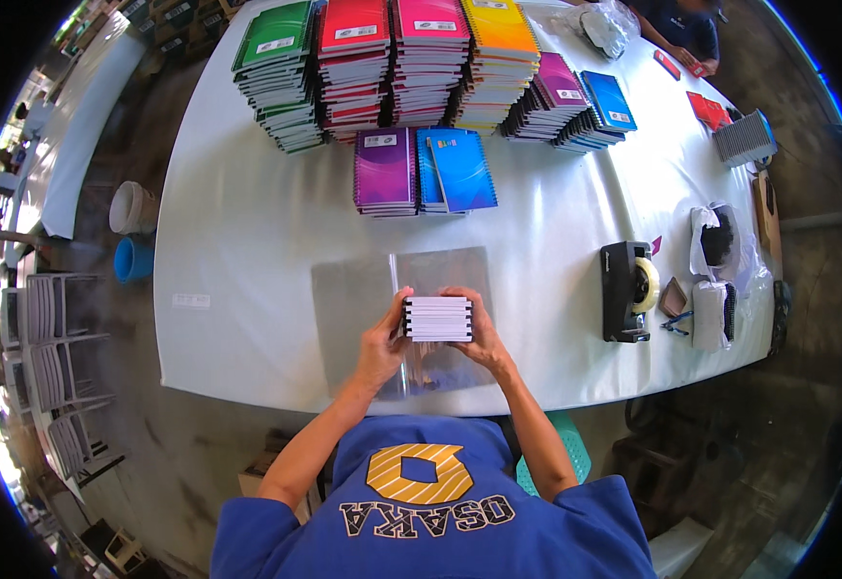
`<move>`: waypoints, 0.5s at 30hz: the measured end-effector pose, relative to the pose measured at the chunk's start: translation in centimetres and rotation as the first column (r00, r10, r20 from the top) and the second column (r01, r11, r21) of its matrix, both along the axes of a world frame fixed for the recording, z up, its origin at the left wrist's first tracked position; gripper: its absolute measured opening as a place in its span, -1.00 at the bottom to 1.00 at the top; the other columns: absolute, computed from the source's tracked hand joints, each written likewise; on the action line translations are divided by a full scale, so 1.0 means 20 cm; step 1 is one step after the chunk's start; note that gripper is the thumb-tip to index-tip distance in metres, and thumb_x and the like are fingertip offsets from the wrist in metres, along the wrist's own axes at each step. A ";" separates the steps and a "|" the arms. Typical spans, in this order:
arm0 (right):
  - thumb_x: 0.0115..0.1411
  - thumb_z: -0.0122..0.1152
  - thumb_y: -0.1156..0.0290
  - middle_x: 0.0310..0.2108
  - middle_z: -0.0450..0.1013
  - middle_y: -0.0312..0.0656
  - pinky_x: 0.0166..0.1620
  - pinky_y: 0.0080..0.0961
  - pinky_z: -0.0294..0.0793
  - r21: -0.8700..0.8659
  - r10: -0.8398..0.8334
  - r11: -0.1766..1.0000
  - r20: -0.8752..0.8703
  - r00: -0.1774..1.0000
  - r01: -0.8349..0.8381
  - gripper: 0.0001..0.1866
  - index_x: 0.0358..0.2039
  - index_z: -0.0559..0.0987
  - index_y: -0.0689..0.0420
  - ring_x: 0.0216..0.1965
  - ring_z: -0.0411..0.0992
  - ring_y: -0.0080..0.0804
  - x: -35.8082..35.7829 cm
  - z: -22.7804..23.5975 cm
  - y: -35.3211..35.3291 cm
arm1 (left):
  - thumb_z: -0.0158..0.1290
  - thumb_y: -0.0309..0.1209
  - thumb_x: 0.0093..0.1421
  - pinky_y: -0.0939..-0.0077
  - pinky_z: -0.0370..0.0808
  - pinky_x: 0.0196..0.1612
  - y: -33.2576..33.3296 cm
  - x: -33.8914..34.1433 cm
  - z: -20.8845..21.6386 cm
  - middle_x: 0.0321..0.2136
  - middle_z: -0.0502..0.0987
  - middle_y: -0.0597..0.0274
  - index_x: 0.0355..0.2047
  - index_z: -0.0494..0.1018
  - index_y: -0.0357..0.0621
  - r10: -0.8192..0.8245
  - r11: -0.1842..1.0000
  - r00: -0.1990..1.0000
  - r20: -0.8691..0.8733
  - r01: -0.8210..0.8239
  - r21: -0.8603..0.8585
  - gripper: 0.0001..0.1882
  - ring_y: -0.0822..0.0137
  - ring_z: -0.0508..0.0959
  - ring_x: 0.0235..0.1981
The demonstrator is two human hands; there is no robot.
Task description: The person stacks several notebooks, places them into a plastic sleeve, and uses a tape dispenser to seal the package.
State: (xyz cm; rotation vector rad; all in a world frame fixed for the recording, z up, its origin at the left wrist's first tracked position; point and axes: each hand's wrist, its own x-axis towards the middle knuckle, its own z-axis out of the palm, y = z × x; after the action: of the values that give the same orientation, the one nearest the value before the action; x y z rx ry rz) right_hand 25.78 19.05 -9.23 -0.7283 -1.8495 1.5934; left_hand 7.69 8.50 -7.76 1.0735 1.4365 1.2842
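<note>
Between my two hands is a small stack of notebooks, its white page edges facing up and black binding showing at the ends. My left hand closes on its left end and my right hand on its right end. Below it a clear plastic sheet with a pale crease lies on the white table. Beyond my hands are a short pile of purple spiral notebooks and one of blue spiral notebooks, the top blue one lying askew.
Tall piles of green, red, pink and yellow notebooks stand at the back. A black tape dispenser, pliers and plastic-wrapped bundles lie to the right. Another person handles red items at the far right.
</note>
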 end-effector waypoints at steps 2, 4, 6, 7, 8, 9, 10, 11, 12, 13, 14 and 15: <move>-0.06 0.49 0.39 0.01 0.30 -0.15 0.11 -0.38 0.33 0.010 -0.021 1.000 -0.003 1.000 0.021 -0.23 0.10 0.21 0.10 0.05 0.33 -0.29 -0.03 -0.01 -0.02 | 0.01 -0.84 -0.02 0.34 0.19 0.32 0.01 0.06 0.02 0.27 0.22 0.04 0.34 0.05 -0.09 0.018 1.000 1.000 -0.021 -0.018 -0.010 -0.11 0.17 0.19 0.31; -0.05 0.47 0.41 0.01 0.29 -0.15 0.11 -0.38 0.33 0.025 -0.042 0.999 -0.009 0.999 0.042 -0.23 0.10 0.19 0.10 0.04 0.32 -0.29 -0.04 -0.01 -0.02 | 0.00 -0.84 -0.01 0.35 0.18 0.31 0.02 0.13 0.05 0.28 0.17 0.00 0.36 -0.05 -0.09 0.114 0.993 0.993 -0.038 -0.112 0.036 -0.07 0.14 0.21 0.31; -0.03 0.45 0.44 0.01 0.27 -0.15 0.11 -0.38 0.32 0.019 -0.006 1.000 -0.012 1.000 0.006 -0.23 0.11 0.16 0.09 0.03 0.32 -0.29 -0.03 0.00 -0.02 | -0.02 -0.84 0.00 0.36 0.16 0.31 0.02 0.14 0.04 0.30 0.15 0.01 0.37 -0.08 -0.09 0.112 0.993 0.990 -0.085 -0.108 0.049 -0.07 0.15 0.17 0.32; -0.03 0.45 0.44 0.01 0.27 -0.15 0.11 -0.38 0.32 0.018 -0.001 1.000 -0.011 1.000 0.001 -0.23 0.11 0.16 0.09 0.03 0.32 -0.29 -0.03 0.00 -0.01 | -0.04 -0.84 0.01 0.36 0.15 0.31 0.01 0.14 0.03 0.31 0.12 0.03 0.38 -0.11 -0.08 0.105 0.993 0.986 -0.131 -0.098 0.062 -0.06 0.16 0.14 0.34; -0.03 0.45 0.43 0.01 0.27 -0.15 0.11 -0.39 0.32 0.026 0.013 1.000 -0.014 1.000 -0.013 -0.23 0.11 0.16 0.10 0.02 0.32 -0.29 -0.03 0.00 0.00 | -0.04 -0.84 0.01 0.36 0.15 0.31 0.01 0.13 0.00 0.31 0.12 0.03 0.38 -0.11 -0.08 0.113 0.992 0.985 -0.132 -0.106 0.064 -0.06 0.16 0.14 0.34; -0.03 0.45 0.42 0.01 0.27 -0.15 0.10 -0.39 0.32 0.033 0.031 0.999 -0.019 0.999 -0.030 -0.23 0.11 0.16 0.10 0.01 0.32 -0.29 -0.03 0.01 0.02 | 0.03 -0.75 0.04 0.32 0.09 0.33 0.00 0.09 -0.04 0.33 0.09 0.03 0.38 -0.11 -0.08 0.030 0.995 0.999 0.044 -0.034 0.091 -0.08 0.16 0.08 0.36; -0.03 0.45 0.42 0.01 0.27 -0.15 0.10 -0.39 0.32 0.034 0.043 0.999 -0.023 0.999 -0.042 -0.23 0.11 0.16 0.10 0.01 0.32 -0.29 -0.03 0.02 0.02 | 0.09 -0.66 0.07 0.28 0.04 0.35 -0.01 0.04 -0.08 0.34 0.05 0.03 0.38 -0.12 -0.09 -0.060 0.991 0.975 0.216 0.032 0.131 -0.08 0.16 0.03 0.38; -0.02 0.43 0.44 0.01 0.27 -0.15 0.10 -0.39 0.32 0.041 0.050 0.998 0.009 0.999 -0.050 -0.24 0.11 0.16 0.11 0.01 0.32 -0.29 -0.02 0.04 0.03 | 0.09 -0.66 0.07 0.28 0.04 0.35 0.00 -0.02 -0.07 0.34 0.05 0.03 0.38 -0.12 -0.09 -0.055 0.991 0.975 0.214 0.026 0.133 -0.08 0.16 0.03 0.38; -0.01 0.42 0.46 0.01 0.27 -0.14 0.10 -0.39 0.32 0.044 0.054 0.997 0.039 0.998 -0.056 -0.25 0.12 0.16 0.11 0.01 0.32 -0.29 -0.01 0.05 0.03 | 0.15 -0.53 0.09 0.24 -0.04 0.36 0.02 -0.10 -0.01 0.36 0.02 0.03 0.39 -0.12 -0.09 -0.089 0.991 0.963 0.255 0.058 0.123 -0.08 0.15 -0.02 0.39; -0.01 0.42 0.46 0.01 0.27 -0.14 0.10 -0.39 0.32 0.042 0.056 0.997 0.037 0.998 -0.057 -0.25 0.12 0.16 0.11 0.01 0.32 -0.29 0.00 0.04 0.03 | 0.18 -0.46 0.09 0.22 -0.08 0.37 0.07 -0.13 0.07 0.36 0.00 0.03 0.39 -0.12 -0.08 -0.103 0.990 0.956 0.276 0.073 0.116 -0.07 0.15 -0.05 0.40; -0.02 0.39 0.48 0.00 0.27 -0.14 0.10 -0.39 0.32 0.050 0.063 0.997 0.015 0.998 -0.064 -0.25 0.12 0.15 0.11 0.01 0.32 -0.29 0.00 0.02 0.04 | 0.21 -0.39 0.10 0.20 -0.12 0.38 0.12 -0.17 0.15 0.37 -0.02 0.03 0.39 -0.12 -0.08 -0.115 0.990 0.949 0.295 0.087 0.109 -0.05 0.14 -0.08 0.40; -0.02 0.37 0.51 0.00 0.28 -0.14 0.10 -0.39 0.32 0.058 0.072 0.996 -0.006 0.997 -0.071 -0.26 0.13 0.15 0.12 0.02 0.32 -0.29 0.01 0.01 0.04 | 0.23 -0.29 0.08 0.18 -0.17 0.38 0.20 -0.17 0.25 0.37 -0.04 0.01 0.38 -0.10 -0.09 -0.091 0.996 0.947 0.309 0.082 0.043 -0.03 0.13 -0.09 0.40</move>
State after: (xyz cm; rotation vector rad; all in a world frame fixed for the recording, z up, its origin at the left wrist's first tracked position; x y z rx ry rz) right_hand 25.99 19.93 -9.11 -0.6363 -1.9268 1.5783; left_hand 4.29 12.52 -2.86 0.8960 1.1245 1.3469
